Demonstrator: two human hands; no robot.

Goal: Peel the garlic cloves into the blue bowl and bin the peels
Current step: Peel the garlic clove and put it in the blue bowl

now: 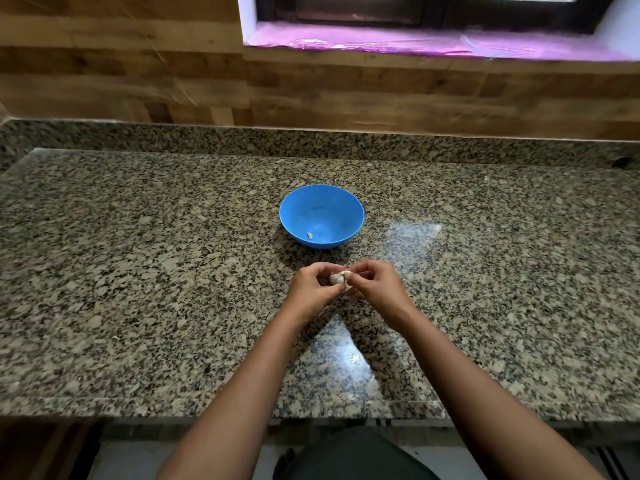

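Note:
A blue bowl [351, 211] stands on the granite counter [138, 271] in the middle, with one small pale peeled clove [310, 235] lying at its bottom. Just in front of the bowl, both my hands meet over the counter. My left hand [311, 291] grips a whitish piece of garlic [337, 278] with curled fingers. My right hand [375, 284] pinches the papery skin at the garlic's right side. Most of the garlic is hidden between my fingers. No bin is in view.
A raised granite ledge [311, 140] and a wooden wall run along the back of the counter. A window sill with pink film [415, 41] sits above. A small pale scrap [115, 337] lies on the counter at the left. The counter's front edge [242, 407] is near my body.

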